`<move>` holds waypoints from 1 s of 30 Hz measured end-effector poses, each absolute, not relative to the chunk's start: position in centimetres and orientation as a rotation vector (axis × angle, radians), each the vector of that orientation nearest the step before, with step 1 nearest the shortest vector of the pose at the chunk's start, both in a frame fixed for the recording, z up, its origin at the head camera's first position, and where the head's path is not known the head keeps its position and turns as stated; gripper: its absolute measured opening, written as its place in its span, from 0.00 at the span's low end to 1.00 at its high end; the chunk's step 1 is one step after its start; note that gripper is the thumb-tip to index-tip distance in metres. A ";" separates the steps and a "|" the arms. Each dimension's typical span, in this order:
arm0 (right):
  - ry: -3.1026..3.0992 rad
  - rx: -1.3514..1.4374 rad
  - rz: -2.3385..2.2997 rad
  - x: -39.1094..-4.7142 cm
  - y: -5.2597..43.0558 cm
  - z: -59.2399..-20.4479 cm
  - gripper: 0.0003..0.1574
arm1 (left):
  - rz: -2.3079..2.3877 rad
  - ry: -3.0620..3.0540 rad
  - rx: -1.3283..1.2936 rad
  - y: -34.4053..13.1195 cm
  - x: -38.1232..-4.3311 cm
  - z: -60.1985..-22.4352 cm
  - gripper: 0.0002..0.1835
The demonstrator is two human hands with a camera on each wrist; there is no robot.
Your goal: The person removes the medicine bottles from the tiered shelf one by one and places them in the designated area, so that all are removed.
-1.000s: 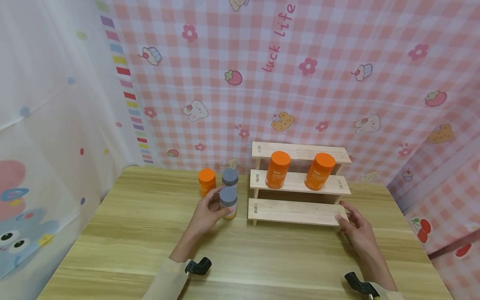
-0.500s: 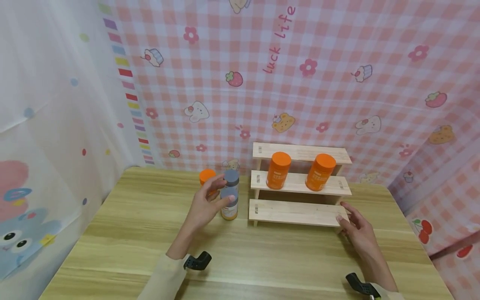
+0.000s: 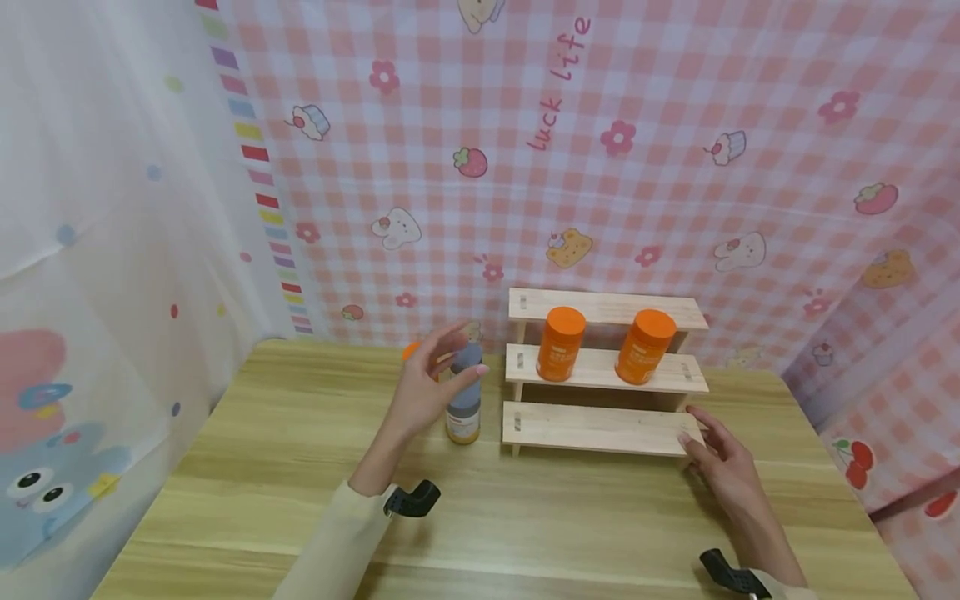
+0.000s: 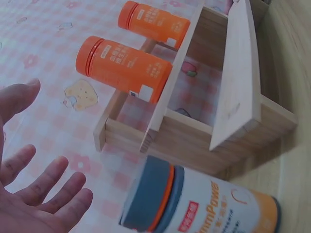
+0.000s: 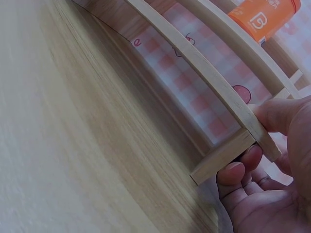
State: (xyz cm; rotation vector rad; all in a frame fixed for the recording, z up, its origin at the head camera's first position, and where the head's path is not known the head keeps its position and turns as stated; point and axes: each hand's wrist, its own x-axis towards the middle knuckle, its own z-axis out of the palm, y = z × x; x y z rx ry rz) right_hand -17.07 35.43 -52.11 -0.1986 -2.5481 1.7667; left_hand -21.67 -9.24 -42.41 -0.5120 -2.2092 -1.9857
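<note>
My left hand (image 3: 423,379) is raised with spread fingers beside and above two grey-capped supplement bottles, holding nothing. The nearer bottle (image 3: 463,423), white and yellow, stands upright on the table; the hand partly covers the grey cap (image 3: 468,357) of the one behind. In the left wrist view the fingers (image 4: 43,194) are apart from the labelled bottle (image 4: 218,204). My right hand (image 3: 723,467) grips the right end of the lowest step of a wooden three-tier display rack (image 3: 600,427), thumb on top, fingers underneath. Two orange jars, one left (image 3: 561,346) and one right (image 3: 645,348), stand on its middle step.
Another orange-capped jar (image 3: 410,351) stands at the back left, mostly hidden by my left hand. The wooden table (image 3: 525,525) stretches in front of the rack. A pink checked cloth (image 3: 637,192) hangs right behind it, with a white curtain (image 3: 97,208) on the left.
My left hand has let go of the nearer grey-capped bottle and moved up and away towards the back. The bottle stays standing. My right hand keeps its grip on the rack.
</note>
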 end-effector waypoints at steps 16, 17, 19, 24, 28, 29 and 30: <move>-2.588 -0.156 1.699 -16.9 35.4 -51.7 0.40 | -2.109 -2.202 -0.598 -6.0 -23.7 -41.5 0.35; -2.585 -0.156 1.699 -16.8 35.6 -51.7 0.40 | -2.120 -2.200 -0.612 -5.7 -23.8 -41.6 0.35; -2.582 -0.153 1.705 -16.7 36.0 -51.8 0.40 | -2.138 -2.206 -0.624 -5.2 -23.9 -41.7 0.36; -2.587 -0.154 1.720 -16.8 36.2 -52.1 0.39 | -2.143 -2.242 -0.624 -4.0 -24.3 -41.9 0.38; -2.571 -0.171 1.743 -16.9 35.9 -52.3 0.40 | -2.122 -2.280 -0.617 -3.3 -24.9 -42.0 0.38; -2.561 -0.180 1.749 -17.0 35.8 -52.4 0.39 | -2.115 -2.288 -0.618 -3.1 -25.0 -41.9 0.37; -2.555 -0.187 1.755 -16.9 35.7 -52.4 0.40 | -2.116 -2.293 -0.622 -3.0 -25.1 -41.9 0.37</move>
